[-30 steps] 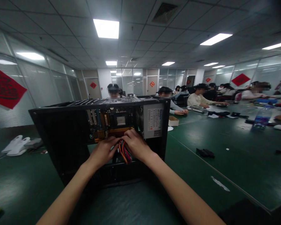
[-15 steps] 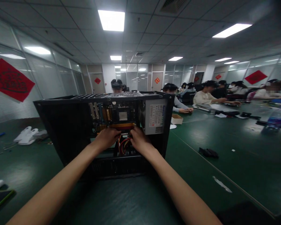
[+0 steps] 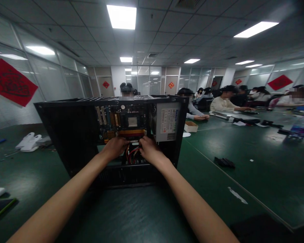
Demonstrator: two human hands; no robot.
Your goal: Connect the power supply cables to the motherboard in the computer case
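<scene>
An open black computer case [image 3: 55, 135] stands on the table in front of me, its inside facing me. Within it are a motherboard [image 3: 132, 122] and a grey power supply [image 3: 166, 123] with a printed label. My left hand [image 3: 116, 146] reaches in at the board's lower edge, fingers bent together. Level with it, my right hand [image 3: 150, 148] is closed too. Between the fingertips runs a thin strip, seemingly a memory module [image 3: 134, 141], just below the orange and red memory slots [image 3: 133, 133]. The fingers cover its ends. Red and yellow cables [image 3: 133, 156] hang below.
The green table [image 3: 202, 175] carries white plastic [image 3: 29, 141] on the left and a small box [image 3: 191, 127] right of the case. Further right lie a black item [image 3: 224, 162] and a clear bottle [image 3: 301, 127]. Several people sit across and along the table.
My view has shifted slightly, so the case sits a little higher in the picture. Both hands stay at the same spot by the memory slots, with only slight finger movement.
</scene>
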